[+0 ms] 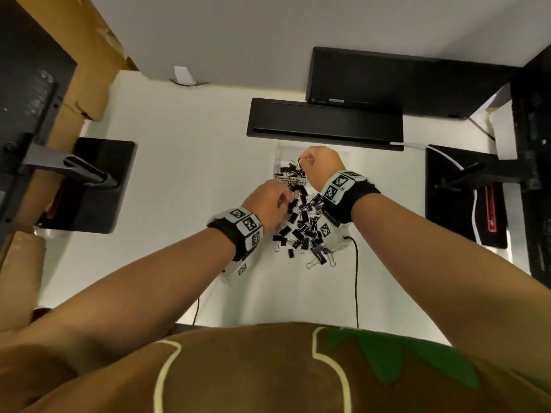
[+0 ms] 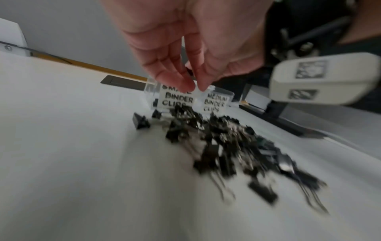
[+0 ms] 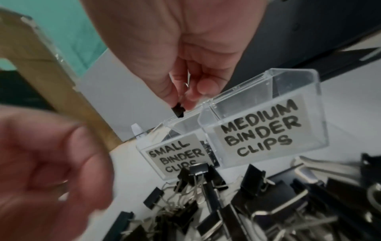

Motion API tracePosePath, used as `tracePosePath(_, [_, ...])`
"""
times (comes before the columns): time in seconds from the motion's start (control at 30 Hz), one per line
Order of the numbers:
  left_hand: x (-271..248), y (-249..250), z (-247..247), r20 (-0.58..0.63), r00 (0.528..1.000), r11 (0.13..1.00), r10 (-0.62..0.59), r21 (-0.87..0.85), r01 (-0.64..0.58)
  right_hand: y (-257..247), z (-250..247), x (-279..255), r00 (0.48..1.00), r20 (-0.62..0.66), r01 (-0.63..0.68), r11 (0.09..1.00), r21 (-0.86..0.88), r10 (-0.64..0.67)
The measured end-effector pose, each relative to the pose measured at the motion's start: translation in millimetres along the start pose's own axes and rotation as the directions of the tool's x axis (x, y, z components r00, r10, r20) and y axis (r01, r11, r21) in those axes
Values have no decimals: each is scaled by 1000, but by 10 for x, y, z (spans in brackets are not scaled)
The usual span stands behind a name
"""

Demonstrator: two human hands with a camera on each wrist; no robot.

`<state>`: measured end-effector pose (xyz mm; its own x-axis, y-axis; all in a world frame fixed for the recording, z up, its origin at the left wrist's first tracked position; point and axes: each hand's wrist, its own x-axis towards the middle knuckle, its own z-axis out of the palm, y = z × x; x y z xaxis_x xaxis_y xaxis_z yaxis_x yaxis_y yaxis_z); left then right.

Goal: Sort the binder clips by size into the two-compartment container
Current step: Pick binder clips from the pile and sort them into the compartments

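Note:
A clear two-compartment container (image 3: 266, 130) stands behind a pile of black binder clips (image 1: 304, 231); its labels read SMALL BINDER CLIPS and MEDIUM BINDER CLIPS. My right hand (image 3: 181, 101) pinches a small black clip (image 3: 177, 110) by its wire handles, just above the rim of the small compartment (image 3: 177, 151), which holds several clips. The medium compartment looks bare inside. My left hand (image 1: 283, 201) hovers over the far left of the pile. Its fingertips (image 2: 185, 84) point down and are drawn together in the left wrist view, and blur hides whether they hold anything.
A long black tray (image 1: 325, 123) lies just behind the container, with a black monitor base (image 1: 387, 81) beyond it. Black stand plates sit at the left (image 1: 95, 186) and at the right (image 1: 465, 198). A black cable (image 1: 356, 278) runs from the pile toward me.

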<state>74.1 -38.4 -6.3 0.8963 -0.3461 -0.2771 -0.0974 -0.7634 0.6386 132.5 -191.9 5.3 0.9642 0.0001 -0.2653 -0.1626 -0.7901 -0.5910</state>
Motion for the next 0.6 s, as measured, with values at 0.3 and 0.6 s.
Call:
tracePosePath(0.3, [-492, -315, 514, 194, 980, 987, -32, 163, 0, -87, 46, -266, 992, 99, 87, 991, -106, -77])
tracePosePath(0.6, [-506, -357, 511, 144, 988, 987, -50, 157, 27, 423, 485, -1089, 912, 398, 219, 937, -271, -98])
